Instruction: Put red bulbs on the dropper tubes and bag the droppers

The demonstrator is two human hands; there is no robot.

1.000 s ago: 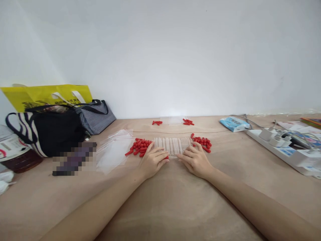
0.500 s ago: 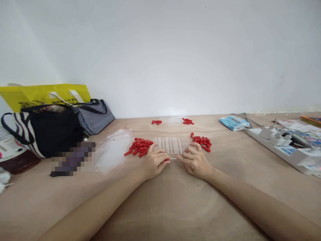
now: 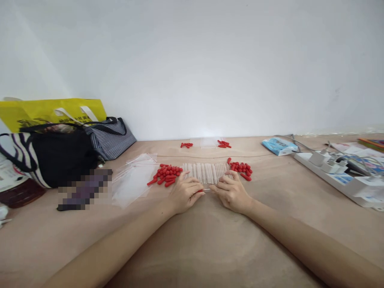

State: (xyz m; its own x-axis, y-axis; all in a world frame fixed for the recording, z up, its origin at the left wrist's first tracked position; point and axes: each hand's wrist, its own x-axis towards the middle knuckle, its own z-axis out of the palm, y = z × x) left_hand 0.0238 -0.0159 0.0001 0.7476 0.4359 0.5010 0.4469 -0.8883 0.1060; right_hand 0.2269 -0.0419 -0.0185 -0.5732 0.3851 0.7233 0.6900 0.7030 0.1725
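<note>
My left hand [image 3: 186, 195] pinches a red rubber bulb [image 3: 200, 191] near the middle of the table. A thin clear tube [image 3: 207, 189] runs from that bulb to my right hand [image 3: 232, 195], whose closed fingers hold its other end. Just beyond my hands lies a row of clear tubes [image 3: 205, 173], side by side. A pile of red bulbs [image 3: 169, 174] sits left of the row, and another red pile [image 3: 241, 168] lies at its right.
Clear plastic bags [image 3: 135, 180] lie to the left, beside a pixelated dark item [image 3: 87, 190]. Dark and striped bags [image 3: 112, 138] stand at back left. On the right are a blue packet [image 3: 279, 146] and a power strip [image 3: 333, 172]. Small red groups [image 3: 224, 144] lie near the wall.
The camera view has shifted slightly, so things on the left appear a little farther left. Both hands keep nearly the same pose on the bulb and tube.
</note>
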